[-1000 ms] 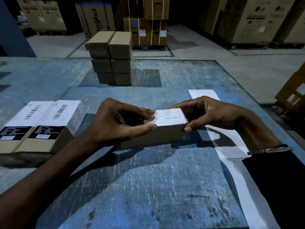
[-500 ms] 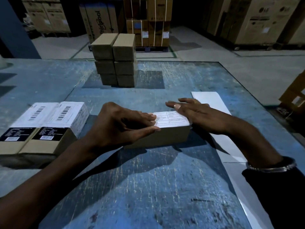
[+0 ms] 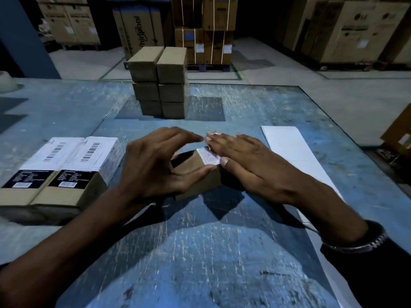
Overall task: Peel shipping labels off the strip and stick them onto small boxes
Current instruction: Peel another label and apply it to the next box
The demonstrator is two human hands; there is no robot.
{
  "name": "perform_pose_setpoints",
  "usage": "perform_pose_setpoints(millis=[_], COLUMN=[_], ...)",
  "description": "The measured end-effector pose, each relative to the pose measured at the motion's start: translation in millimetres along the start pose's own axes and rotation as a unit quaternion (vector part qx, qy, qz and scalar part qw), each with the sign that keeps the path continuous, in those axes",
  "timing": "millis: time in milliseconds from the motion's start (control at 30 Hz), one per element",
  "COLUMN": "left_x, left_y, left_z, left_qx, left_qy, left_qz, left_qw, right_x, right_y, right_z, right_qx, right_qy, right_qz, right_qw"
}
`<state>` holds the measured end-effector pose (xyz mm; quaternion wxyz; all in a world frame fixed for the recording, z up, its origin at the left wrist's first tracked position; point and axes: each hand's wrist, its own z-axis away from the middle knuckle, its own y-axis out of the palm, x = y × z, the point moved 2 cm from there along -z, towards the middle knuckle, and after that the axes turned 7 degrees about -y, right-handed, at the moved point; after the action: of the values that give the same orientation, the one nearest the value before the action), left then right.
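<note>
Both hands work a shipping label (image 3: 208,157) onto a small box (image 3: 195,174) on the blue counter (image 3: 222,252).
The left hand (image 3: 155,165) curls round the box's left end, thumb along its near edge; the right hand (image 3: 242,161) lies flat, fingers straight, pressing the label on the box top. Two labelled boxes (image 3: 64,170) sit left, the label strip (image 3: 293,152) right.

Dim, bluish light falls on the table (image 3: 255,112) from above; hard dark shadows lie under the hands and behind the stacked boxes (image 3: 159,83). Edges bend; hands slightly blurred.
</note>
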<state>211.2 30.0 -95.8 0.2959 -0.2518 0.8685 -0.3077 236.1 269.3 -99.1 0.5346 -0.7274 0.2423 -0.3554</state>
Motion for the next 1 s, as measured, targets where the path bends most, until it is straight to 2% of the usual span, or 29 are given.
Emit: perform_pose_setpoints(millis=[100,167,233,300,433,533,800,900,1000], left_x=[-1.6,2.2,6.4,7.5,7.4,8.0,10.8,11.9,12.8], left_y=[-4.1,-6.0,-4.5,-2.9,4.1,5.7,5.7,5.5,6.1], left_z=[-4.9,-7.0,-7.1,-6.9,-2.7,-1.0,-0.3,-1.0,-0.2], left_qx=[0.064,0.098,0.106,0.082,0.048,0.045,0.031,0.039,0.033], left_qy=[-0.009,0.015,0.019,0.016,0.003,0.000,-0.002,-0.007,-0.010], left_qz=[0.013,0.024,0.033,0.053,0.053,0.063,0.073,0.084,0.091], left_qw=[0.998,0.995,0.994,0.995,0.997,0.997,0.997,0.996,0.995], right_x=[-16.3,-18.0,-9.3,7.4,26.3,22.4,8.5,-2.6,0.8], right_y=[-9.3,-13.3,-13.2,-10.7,3.3,2.8,-9.4,-13.3,-12.9], right_z=[3.0,3.4,3.9,1.8,-2.8,-2.7,-7.8,-7.3,-9.5], right_qx=[-0.006,-0.012,-0.015,-0.024,0.010,0.000,-0.019,-0.043,-0.084], right_qy=[0.046,0.066,0.067,0.048,0.008,0.033,0.113,0.163,0.164], right_qz=[0.011,0.035,0.076,0.085,0.047,0.017,0.036,0.038,0.050], right_qw=[0.999,0.997,0.995,0.995,0.999,0.999,0.993,0.985,0.982])
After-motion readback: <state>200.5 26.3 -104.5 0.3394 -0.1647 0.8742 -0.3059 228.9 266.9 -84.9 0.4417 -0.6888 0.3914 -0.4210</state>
